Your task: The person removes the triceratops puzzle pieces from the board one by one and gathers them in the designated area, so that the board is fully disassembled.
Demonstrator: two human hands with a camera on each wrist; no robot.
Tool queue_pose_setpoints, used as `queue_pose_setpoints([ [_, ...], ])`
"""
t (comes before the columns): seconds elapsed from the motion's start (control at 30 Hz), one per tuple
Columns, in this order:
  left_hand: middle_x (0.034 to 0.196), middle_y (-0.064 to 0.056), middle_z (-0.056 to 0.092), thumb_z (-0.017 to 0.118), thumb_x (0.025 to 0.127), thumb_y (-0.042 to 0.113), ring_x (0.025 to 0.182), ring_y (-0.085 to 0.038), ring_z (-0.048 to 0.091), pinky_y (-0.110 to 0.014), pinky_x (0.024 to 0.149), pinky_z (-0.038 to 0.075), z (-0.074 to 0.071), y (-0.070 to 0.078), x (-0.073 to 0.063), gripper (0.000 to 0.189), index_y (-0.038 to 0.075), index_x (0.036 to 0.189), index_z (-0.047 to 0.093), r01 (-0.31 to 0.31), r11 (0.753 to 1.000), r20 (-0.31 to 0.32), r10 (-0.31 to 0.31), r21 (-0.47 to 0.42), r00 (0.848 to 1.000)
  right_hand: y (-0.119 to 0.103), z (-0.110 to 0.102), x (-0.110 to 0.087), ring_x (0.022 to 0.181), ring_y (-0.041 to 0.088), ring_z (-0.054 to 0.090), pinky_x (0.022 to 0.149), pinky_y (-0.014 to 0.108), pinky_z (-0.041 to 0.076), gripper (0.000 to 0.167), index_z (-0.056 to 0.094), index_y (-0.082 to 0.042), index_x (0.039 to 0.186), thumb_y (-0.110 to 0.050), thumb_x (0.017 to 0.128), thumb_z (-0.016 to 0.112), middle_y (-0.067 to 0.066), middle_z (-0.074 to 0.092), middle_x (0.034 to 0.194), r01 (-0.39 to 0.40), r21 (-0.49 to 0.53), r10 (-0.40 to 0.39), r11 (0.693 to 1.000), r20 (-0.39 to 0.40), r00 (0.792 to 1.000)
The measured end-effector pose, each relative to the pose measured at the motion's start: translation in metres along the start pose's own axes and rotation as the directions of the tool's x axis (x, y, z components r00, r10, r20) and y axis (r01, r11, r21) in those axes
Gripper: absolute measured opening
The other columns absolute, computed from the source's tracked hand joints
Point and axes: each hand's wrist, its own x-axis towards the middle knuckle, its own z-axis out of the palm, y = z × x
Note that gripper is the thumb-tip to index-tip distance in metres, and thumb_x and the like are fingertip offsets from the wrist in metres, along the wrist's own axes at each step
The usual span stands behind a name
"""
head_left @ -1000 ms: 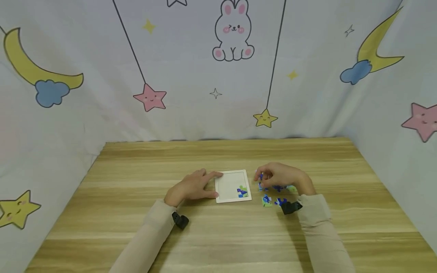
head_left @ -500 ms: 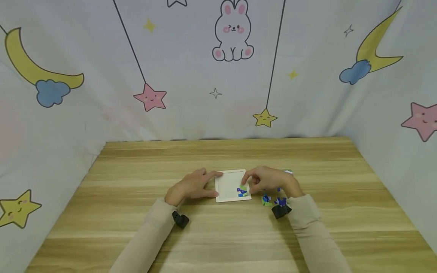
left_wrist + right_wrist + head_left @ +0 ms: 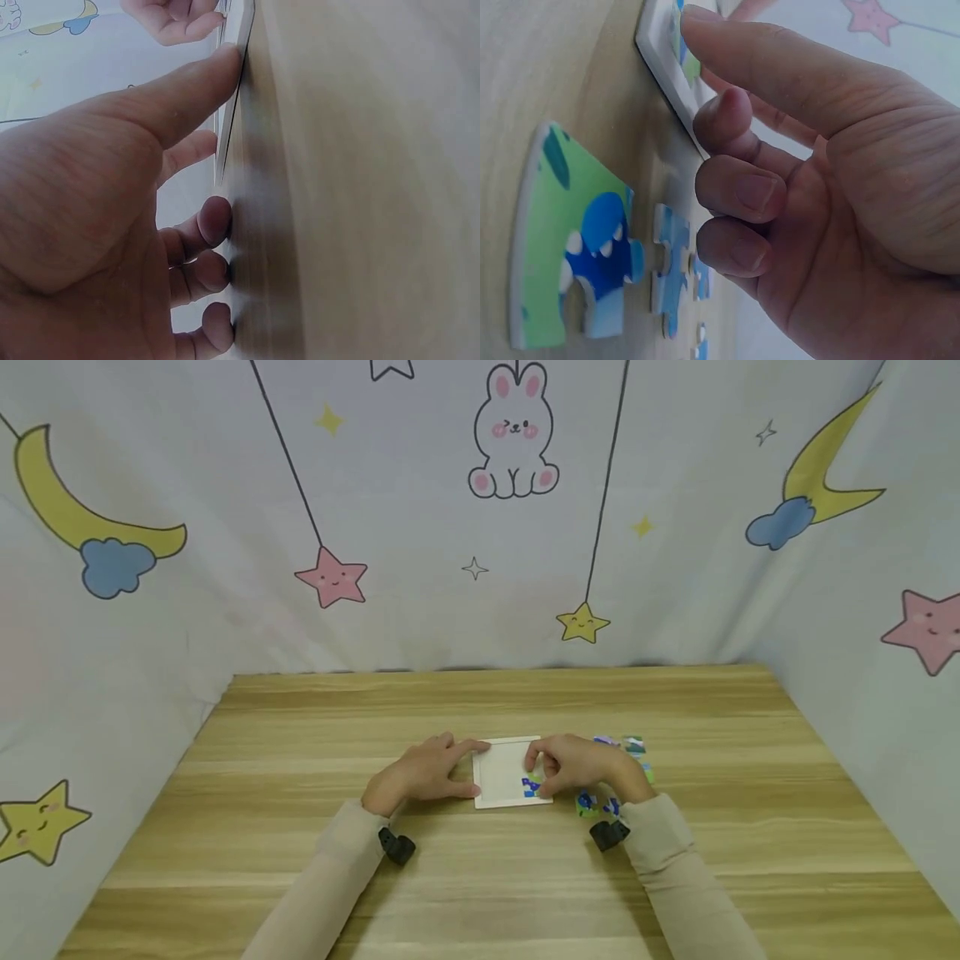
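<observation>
A shallow white square puzzle tray [image 3: 491, 805] lies on the table, with joined green, purple and blue puzzle pieces [image 3: 530, 787] in its lower right corner. My left hand [image 3: 422, 770] rests at the tray's left side, index finger on the upper corner and thumb at the lower edge. Above the tray's right edge, my right hand [image 3: 588, 760] pinches at a puzzle piece with thumb and index finger; the piece is mostly hidden. In the right wrist view, the thumb tip is beside coloured pieces in the tray [image 3: 654, 56], and the other fingers are curled.
Several loose puzzle pieces lie right of the tray, including a green one with a blue figure [image 3: 604, 225] and a light blue one [image 3: 673, 262]. More pieces [image 3: 633, 745] lie beyond the right hand. A printed curtain [image 3: 420, 635] stands behind the wooden table [image 3: 480, 877].
My right hand has moved left from the loose pieces to over the tray's right side, then slightly further in and down. My left hand has stayed at the tray.
</observation>
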Motion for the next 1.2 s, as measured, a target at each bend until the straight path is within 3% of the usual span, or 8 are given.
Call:
queue_pose_setpoints([
  [0.53,0.090,-0.003,0.044,0.067,0.093,0.050,0.074,-0.018,0.040,-0.032,0.064,0.034,-0.0022,0.0024,0.0006,0.068,0.026,0.151,0.042,0.001,1.000,0.000,-0.001,-0.005,1.000,0.0011,0.0022,0.0023,0.058,0.010,0.044,0.060,0.025,0.040,0.022,0.058,-0.005,0.104,-0.002,0.089,0.073,-0.002,0.049,0.068,-0.007,0.031,0.008,0.999,-0.024,1.000],
  [0.8,0.091,-0.003,0.044,0.067,0.093,0.051,0.076,-0.018,0.040,-0.032,0.065,0.034,-0.0002,0.0005,0.0000,0.069,0.026,0.152,0.041,0.000,1.000,0.000,0.000,-0.017,1.000,0.0028,-0.0007,-0.0003,0.057,0.010,0.044,0.058,0.026,0.038,0.011,0.060,-0.007,0.102,-0.004,0.094,0.066,-0.003,0.049,0.067,0.007,0.018,-0.006,1.000,-0.057,0.998],
  [1.2,0.090,-0.003,0.044,0.066,0.094,0.050,0.074,-0.018,0.039,-0.032,0.064,0.033,-0.0007,0.0016,-0.0015,0.068,0.026,0.152,0.041,-0.006,1.000,0.005,0.006,-0.021,1.000,0.0018,-0.0024,-0.0012,0.069,0.013,0.050,0.062,0.026,0.042,0.006,0.061,-0.009,0.092,-0.006,0.097,0.064,0.000,0.056,0.080,0.038,0.021,-0.035,0.999,-0.108,0.994],
])
